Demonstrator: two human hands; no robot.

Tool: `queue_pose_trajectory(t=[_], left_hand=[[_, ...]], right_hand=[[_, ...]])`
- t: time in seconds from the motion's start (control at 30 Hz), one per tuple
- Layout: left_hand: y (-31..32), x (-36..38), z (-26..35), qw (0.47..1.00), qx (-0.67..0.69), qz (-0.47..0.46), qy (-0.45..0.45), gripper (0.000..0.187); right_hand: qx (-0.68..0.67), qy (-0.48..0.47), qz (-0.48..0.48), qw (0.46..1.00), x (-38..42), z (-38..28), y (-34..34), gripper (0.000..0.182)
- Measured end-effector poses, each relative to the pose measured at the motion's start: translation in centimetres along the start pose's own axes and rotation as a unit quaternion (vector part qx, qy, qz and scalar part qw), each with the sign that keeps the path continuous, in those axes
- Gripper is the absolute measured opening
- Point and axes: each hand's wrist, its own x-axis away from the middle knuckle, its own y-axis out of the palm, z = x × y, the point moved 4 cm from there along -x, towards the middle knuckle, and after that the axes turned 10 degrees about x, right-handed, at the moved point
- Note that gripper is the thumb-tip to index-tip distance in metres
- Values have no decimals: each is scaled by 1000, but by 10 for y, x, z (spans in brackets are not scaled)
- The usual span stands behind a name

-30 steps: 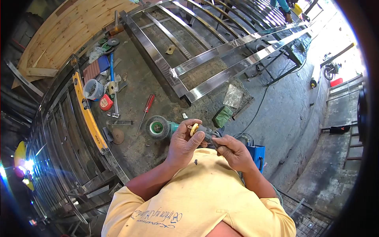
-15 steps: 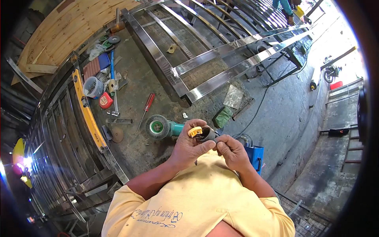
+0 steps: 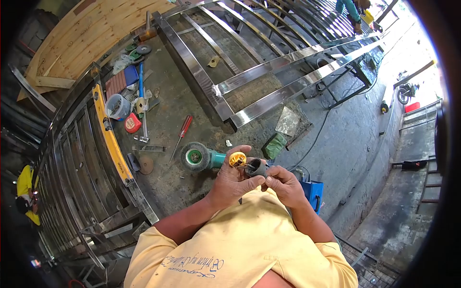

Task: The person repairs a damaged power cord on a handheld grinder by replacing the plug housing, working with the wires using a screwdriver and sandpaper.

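Observation:
My left hand holds a yellow round plug piece between its fingers, with metal parts on its inner side. Its thumb also rests against a dark grey hollow cap. Thin wires run between the yellow piece and the cap's opening. On the right, my right hand pinches the cap's far side with thumb and fingers. Just beyond my left hand lies a green angle grinder with a round disc.
A red screwdriver, yellow level, red tape measure and tub lie left. A steel frame spans the top. A blue box stands right. Co-workers are at upper right and far left.
The yellow piece and the grey cap have turned, so the cap's opening and the wires show more. The view has shifted slightly, and the far-left co-worker shows more clearly.

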Motion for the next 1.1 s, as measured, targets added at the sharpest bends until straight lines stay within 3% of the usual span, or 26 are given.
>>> queue_pose_trajectory(t=[0.2, 0.33, 0.43, 0.5, 0.57, 0.73, 0.77, 0.93, 1.03, 1.1], left_hand=[[-11, -8, 21, 999, 15, 20, 39, 52], [-13, -9, 53, 991, -117, 37, 46, 50], [-11, -3, 62, 961, -273, -3, 39, 48], [-5, 1, 70, 929, -368, 6, -32, 30], [-4, 3, 76, 871, -482, 1, -91, 20], [-17, 16, 60, 886, -446, -83, -97, 18], [-18, 21, 57, 882, -458, -69, -91, 17], [-13, 38, 45, 862, -503, -51, -39, 16], [-4, 39, 44, 845, -527, -89, 26, 12], [0, 40, 43, 837, -531, -108, 75, 10]], right_hand=[[-46, 18, 29, 998, -5, 5, -5, 16], [-72, 6, 13, 997, -6, 1, -6, 15], [-67, 8, 18, 998, -7, 1, -6, 15], [-54, 11, 25, 998, -7, 3, -5, 15], [-37, 14, 20, 999, -4, 4, -6, 12], [123, 46, -21, 991, 2, 3, -3, 3], [157, 2, -26, 987, 2, -5, 1, 4], [158, -22, -74, 984, 7, -6, 9, 22], [110, -94, -91, 985, -1, -29, 37, 42], [306, -126, -100, 938, -13, -55, 54, 46]])
